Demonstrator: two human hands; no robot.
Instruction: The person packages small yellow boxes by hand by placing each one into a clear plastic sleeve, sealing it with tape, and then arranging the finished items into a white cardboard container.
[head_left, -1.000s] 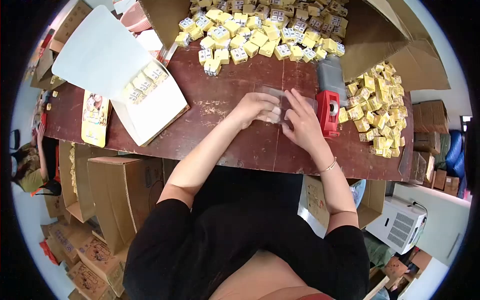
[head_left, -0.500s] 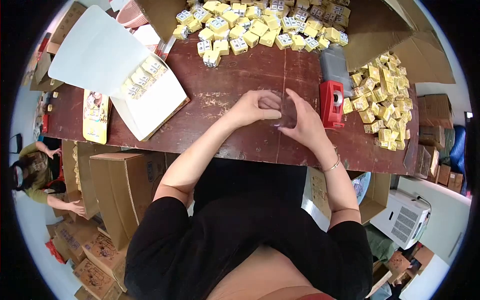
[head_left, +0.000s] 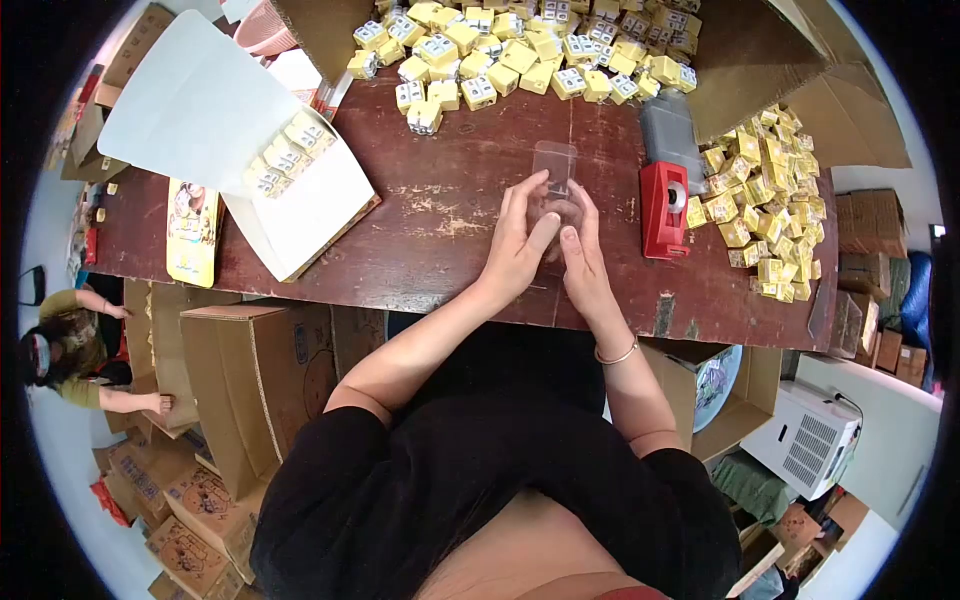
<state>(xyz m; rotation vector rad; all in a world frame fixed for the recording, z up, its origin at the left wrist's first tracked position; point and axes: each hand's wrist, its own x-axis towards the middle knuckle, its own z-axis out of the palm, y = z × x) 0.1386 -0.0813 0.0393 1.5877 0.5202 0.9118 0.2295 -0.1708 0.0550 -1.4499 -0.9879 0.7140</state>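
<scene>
Fingers of left hand (head_left: 516, 248) and right hand (head_left: 586, 262) hold a clear plastic package (head_left: 556, 157) over the dark-red wooden table (head_left: 420, 275), the narrow two-sided grip probably steadying flimsy walls; a red tape dispenser (head_left: 656, 225) stands near, seemingly for easy reach.

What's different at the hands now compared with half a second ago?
The right hand has moved left, away from the red tape dispenser, closing toward the left hand, which has turned to point more toward the far side. The clear plastic piece between them now sticks out beyond both. No new hold or release shows. The dispenser and open white box stayed put.
</scene>
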